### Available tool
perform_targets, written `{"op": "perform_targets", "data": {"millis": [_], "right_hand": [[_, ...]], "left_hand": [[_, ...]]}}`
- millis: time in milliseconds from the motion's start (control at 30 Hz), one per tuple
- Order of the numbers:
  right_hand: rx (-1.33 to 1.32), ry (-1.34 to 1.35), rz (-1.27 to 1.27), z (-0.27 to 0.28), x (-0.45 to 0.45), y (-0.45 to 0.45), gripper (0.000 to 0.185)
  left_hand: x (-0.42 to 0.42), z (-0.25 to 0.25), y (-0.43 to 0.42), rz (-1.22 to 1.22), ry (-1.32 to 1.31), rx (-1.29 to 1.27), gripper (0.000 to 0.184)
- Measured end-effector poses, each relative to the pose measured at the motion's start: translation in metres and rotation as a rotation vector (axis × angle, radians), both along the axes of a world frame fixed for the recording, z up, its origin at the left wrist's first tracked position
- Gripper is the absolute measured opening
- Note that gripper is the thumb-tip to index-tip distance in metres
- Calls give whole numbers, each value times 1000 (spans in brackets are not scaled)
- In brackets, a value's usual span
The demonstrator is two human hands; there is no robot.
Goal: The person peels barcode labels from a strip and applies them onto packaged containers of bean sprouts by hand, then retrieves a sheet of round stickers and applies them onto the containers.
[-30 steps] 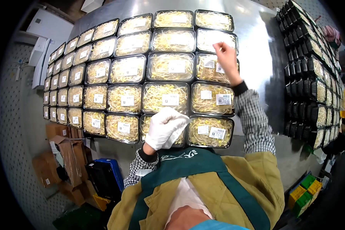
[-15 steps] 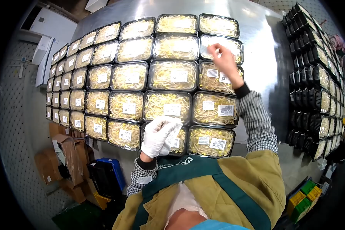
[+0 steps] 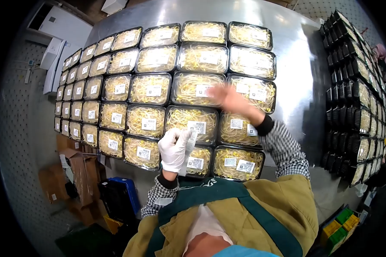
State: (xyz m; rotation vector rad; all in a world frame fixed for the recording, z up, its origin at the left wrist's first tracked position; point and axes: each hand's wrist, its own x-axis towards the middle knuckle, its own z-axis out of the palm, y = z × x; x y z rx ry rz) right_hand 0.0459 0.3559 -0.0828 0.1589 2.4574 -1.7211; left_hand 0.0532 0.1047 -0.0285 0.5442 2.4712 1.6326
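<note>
My left hand [image 3: 174, 150], in a white glove, is closed on a narrow strip of stickers [image 3: 192, 143] that hangs down beside its fingers. Below it lie the front trays, including a tray of bean sprouts [image 3: 238, 155] with two labels on its film. Bare and smeared by motion, my right hand [image 3: 233, 102] passes over another sprout tray [image 3: 193, 81] in the middle row; its fingers are too blurred to read. In the right-hand column, several trays carry two white labels, while trays farther left show one.
Rows of sealed sprout trays cover much of the steel table [image 3: 294, 55]. Tall stacks of black trays [image 3: 358, 103] stand along the right. Cardboard boxes [image 3: 79, 171] and a blue crate [image 3: 131, 192] are on the floor at left, green and yellow crates [image 3: 341, 227] at lower right.
My right hand has come back from the second-farthest tray in the right column, moving left and nearer to me. My left hand stays near the same place, still gripping the sticker strip.
</note>
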Motion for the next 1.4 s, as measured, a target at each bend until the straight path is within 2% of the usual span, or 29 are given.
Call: {"op": "perform_targets", "data": {"millis": [33,67,100,133,200,233,267,333,367,400,433,533,600,667,733,767,800,833,867,900,933,1000,1133,1167,1200,1267,1300,1333,1400], "right_hand": [[-320,56,166,8,21,-34,34],[-427,-74,243,43,35,-56,26],[-622,-127,140,43,43,-66,24],[-517,-70,14,39,37,-58,24],[-301,42,-237,23,9,-14,24],[-388,372,-364,-2,-22,22,23],[-214,243,-537,2,-50,65,21],[785,573,-740,-34,-110,157,24],[889,475,-722,-37,-126,183,26],[989,374,-701,-41,-139,199,28],[1040,304,-642,-51,-147,209,31],[1159,104,-583,-67,-160,211,39],[1067,83,-574,-62,-158,218,45],[1108,262,-574,-84,-165,238,41],[992,618,-648,-51,-140,175,26],[728,513,-526,-30,-121,127,25],[328,324,-349,-15,-92,73,26],[-44,389,3,-40,-63,34,27],[-83,-104,285,17,-18,-20,30],[-117,-255,508,45,10,-59,32],[-390,-237,491,49,40,-93,26],[-711,-416,216,38,83,-135,16],[-412,-191,-156,20,104,-148,9],[-118,-34,-187,14,102,-154,8],[177,122,-212,4,99,-161,8],[361,260,-210,-12,90,-192,14],[513,306,-242,-17,87,-211,15],[669,360,-274,-21,81,-228,16],[864,368,-317,-31,77,-247,20]], "left_hand": [[1,1,5,30,-19,35,29],[-2,3,10,59,-32,75,34],[-3,8,11,70,-126,75,37],[-7,1,2,-23,-117,-2,32],[-3,9,4,-31,-430,87,21],[-1,15,0,-140,-517,168,7],[-2,21,-9,-272,-508,52,11],[7,28,-19,-187,-689,90,14],[9,24,-31,-215,-624,57,16],[11,20,-40,-241,-559,21,18],[16,26,-41,-186,-617,122,23],[21,26,-69,-231,-527,52,28],[26,43,-65,-32,-694,84,21],[27,38,-77,-184,-583,-40,20],[35,17,-87,-205,-414,2,14],[43,13,-83,-101,-403,5,10],[46,8,-77,-12,-380,6,7],[45,4,-76,-54,-151,-82,8],[50,-6,-73,27,-51,-56,16],[53,-8,-75,40,-9,-52,22],[54,-10,-77,47,38,-41,28],[59,-24,-85,34,83,-33,38],[56,-22,-113,-292,-133,-61,13],[49,-22,-131,-468,-134,-11,13],[48,-28,-148,-444,-371,129,14],[43,-28,-173,-422,-559,191,21],[37,-12,-179,-335,-816,208,27],[35,-14,-184,-353,-614,228,28],[29,-18,-199,-344,-527,282,23]]}}
